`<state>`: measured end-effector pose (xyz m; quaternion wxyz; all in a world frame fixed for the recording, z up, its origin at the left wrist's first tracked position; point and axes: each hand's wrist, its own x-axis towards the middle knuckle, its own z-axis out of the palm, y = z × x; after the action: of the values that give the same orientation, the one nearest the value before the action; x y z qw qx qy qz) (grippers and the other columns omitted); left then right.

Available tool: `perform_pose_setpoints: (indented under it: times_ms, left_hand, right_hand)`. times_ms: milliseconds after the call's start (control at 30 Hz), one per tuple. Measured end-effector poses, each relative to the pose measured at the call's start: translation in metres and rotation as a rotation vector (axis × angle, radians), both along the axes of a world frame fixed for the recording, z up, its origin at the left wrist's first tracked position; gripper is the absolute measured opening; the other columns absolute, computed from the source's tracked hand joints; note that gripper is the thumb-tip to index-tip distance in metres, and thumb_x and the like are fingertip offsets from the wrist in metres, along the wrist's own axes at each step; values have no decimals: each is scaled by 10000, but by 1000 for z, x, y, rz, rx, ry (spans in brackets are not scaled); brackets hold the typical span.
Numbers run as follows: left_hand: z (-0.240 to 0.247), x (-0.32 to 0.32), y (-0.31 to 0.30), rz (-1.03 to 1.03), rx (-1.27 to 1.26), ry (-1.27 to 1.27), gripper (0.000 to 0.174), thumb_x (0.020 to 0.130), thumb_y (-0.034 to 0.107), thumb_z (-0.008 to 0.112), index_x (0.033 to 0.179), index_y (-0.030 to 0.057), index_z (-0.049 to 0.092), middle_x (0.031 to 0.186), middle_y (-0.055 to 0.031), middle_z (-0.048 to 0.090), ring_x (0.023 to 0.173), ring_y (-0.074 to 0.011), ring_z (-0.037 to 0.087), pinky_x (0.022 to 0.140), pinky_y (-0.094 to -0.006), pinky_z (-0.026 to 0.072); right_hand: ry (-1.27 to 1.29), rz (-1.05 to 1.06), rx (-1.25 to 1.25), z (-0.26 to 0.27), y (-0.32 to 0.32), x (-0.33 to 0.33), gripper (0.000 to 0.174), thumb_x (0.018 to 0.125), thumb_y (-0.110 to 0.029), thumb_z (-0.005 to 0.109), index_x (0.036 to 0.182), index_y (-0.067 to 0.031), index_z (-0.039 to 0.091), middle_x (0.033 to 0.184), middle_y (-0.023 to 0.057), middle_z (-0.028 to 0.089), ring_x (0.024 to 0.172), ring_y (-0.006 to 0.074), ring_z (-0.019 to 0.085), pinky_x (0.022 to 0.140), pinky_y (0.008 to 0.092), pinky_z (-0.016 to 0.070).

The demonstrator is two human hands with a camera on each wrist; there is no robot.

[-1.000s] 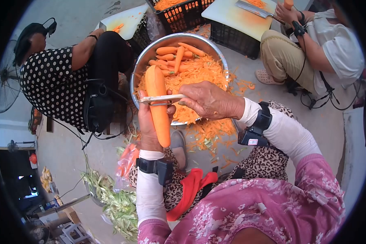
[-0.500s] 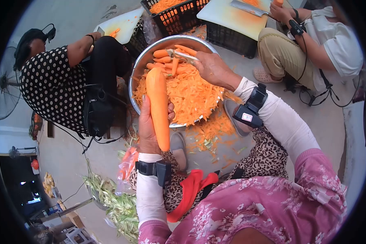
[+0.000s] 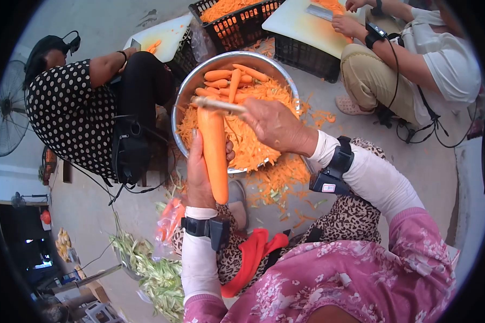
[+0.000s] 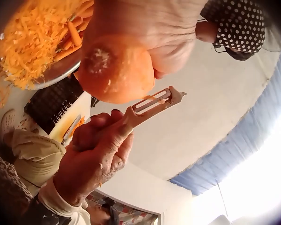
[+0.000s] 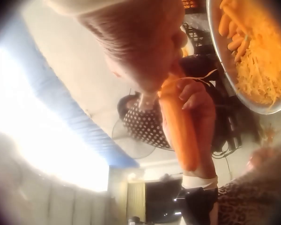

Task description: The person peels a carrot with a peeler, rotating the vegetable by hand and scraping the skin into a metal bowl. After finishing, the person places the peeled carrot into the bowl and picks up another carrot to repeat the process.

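A large peeled carrot (image 3: 214,156) is gripped in my left hand (image 3: 198,175), its thick end up and the tapered end toward me. My right hand (image 3: 279,126) holds a peeler (image 3: 219,105) by its handle, the head level with the carrot's upper end. In the left wrist view the peeler (image 4: 154,103) shows its slotted blade beside the carrot's rounded end (image 4: 114,70). A thin strip of peel (image 5: 201,76) trails near the carrot (image 5: 178,124) in the right wrist view. Below both hands stands a metal basin (image 3: 176,116) of orange peelings (image 3: 253,134) and several whole carrots (image 3: 235,83).
Two people sit opposite, at cutting boards (image 3: 170,37) on black crates (image 3: 307,56); a cleaver (image 3: 319,12) lies on the right board. Another crate (image 3: 237,32) holds shredded carrot. Peelings (image 3: 280,180) litter the floor before me. Green husks (image 3: 159,277) and a plastic bag (image 3: 170,218) lie left.
My right hand swung the peeler out over the basin, then brought it back to the carrot's upper end. The left hand keeps its grip. The person at right has lowered their hands to the board.
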<state>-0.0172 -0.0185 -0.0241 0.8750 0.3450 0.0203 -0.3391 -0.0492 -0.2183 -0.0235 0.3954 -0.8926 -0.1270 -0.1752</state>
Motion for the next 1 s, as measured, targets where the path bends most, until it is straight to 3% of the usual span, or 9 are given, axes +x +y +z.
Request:
perform_pose_setpoints:
  times_ms: [33,200,400,467,633,833,900,933,1000]
  left_hand:
    - [0,-1,1,-16,-14,1,493,964,466,373,1158,31,502,897,-103,530,760,-212,496,639,-311,423]
    - [7,-4,-1,0,-13,11,498,952,471,408,1163,29,497,901,-120,512,740,-197,440,597,-280,392]
    - [2,9,1,46,-110,68,525,941,509,410,1111,23,512,876,-103,538,732,-210,509,595,-300,425]
    - [2,10,3,78,-63,146,509,939,506,417,1094,30,510,844,-97,539,701,-211,522,571,-300,433]
    - [-1,12,9,15,-133,158,493,937,501,427,1105,44,505,847,-100,545,685,-214,529,562,-303,440]
    - [2,5,5,-135,-138,50,508,942,475,429,1192,36,473,947,-108,514,751,-202,470,572,-279,415]
    - [11,0,4,-187,-33,-9,514,949,451,424,1247,32,440,975,-107,483,765,-202,418,580,-276,391]
    - [12,1,4,-198,-22,-5,514,949,451,424,1247,32,440,975,-107,483,765,-202,418,580,-276,391]
    - [9,2,0,-134,-36,-6,502,949,446,425,1236,34,449,968,-108,487,765,-201,420,592,-281,396]
  right_hand:
    - [4,-178,-26,-2,-6,6,183,903,-193,516,929,-20,462,710,209,525,706,427,548,596,490,416]
    - [112,-264,-15,5,-24,17,171,907,-173,496,932,-4,478,699,212,554,693,415,559,597,481,419]
    - [37,73,79,20,-2,-5,200,888,-202,537,852,-9,498,713,208,555,697,408,563,595,465,431]
    - [88,320,150,21,5,-13,204,886,-221,541,865,-24,497,724,197,552,700,408,557,597,466,432]
    - [87,371,92,19,7,-16,176,886,-212,536,886,-41,496,723,187,551,705,402,560,605,475,439]
    - [-57,-23,-48,-1,-22,24,192,908,-200,515,857,-17,490,738,185,530,695,400,549,598,461,423]
    - [288,-182,-175,-9,-36,33,189,905,-190,504,859,-7,504,772,211,545,726,421,545,622,483,421]
    - [293,-192,-162,-12,-38,35,189,905,-190,504,859,-7,504,772,211,545,726,421,545,622,483,421]
    - [126,-229,-50,-12,-44,39,185,895,-177,509,857,5,514,777,225,562,735,434,546,638,492,423]
